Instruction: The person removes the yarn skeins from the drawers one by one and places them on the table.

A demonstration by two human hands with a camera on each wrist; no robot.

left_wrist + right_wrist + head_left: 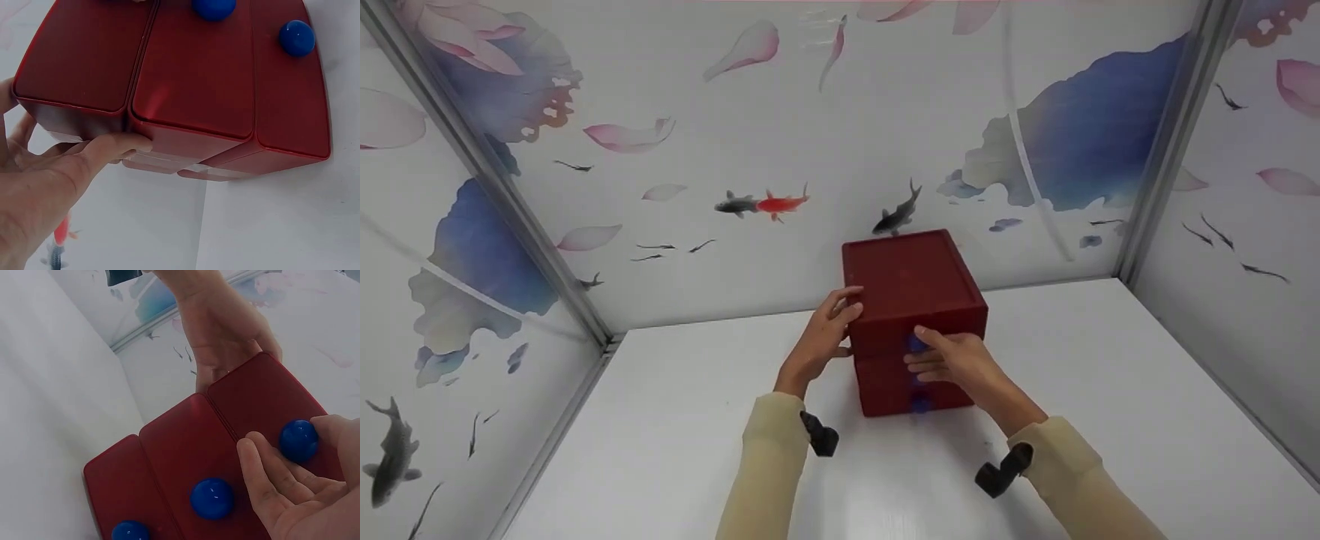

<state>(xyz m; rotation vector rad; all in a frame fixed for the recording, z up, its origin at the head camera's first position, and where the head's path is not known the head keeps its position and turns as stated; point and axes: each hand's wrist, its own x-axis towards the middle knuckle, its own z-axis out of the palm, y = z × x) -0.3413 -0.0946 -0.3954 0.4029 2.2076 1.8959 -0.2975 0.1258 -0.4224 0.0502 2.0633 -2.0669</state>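
Note:
A dark red drawer box [911, 277] with three stacked drawers stands on the white table, its front towards me. Each drawer has a round blue knob, and the lowest knob [920, 406] shows plainly in the head view. My left hand [819, 334] rests against the box's upper left side, with some fingertips at the top edge and a digit lying along the side [185, 143]. At the top drawer's front, my right hand [960, 360] pinches the top knob [298, 441] between thumb and fingers. Its fingers partly hide the middle knob [212, 498] in the head view. The drawer fronts look closed.
White panels printed with petals, fish and blue leaves surround the table [690, 450] at the back and sides. Metal posts [1170, 150] stand at the corners. The box is close to the back panel [780, 255]. A black wrist camera [819, 435] sits at each cuff.

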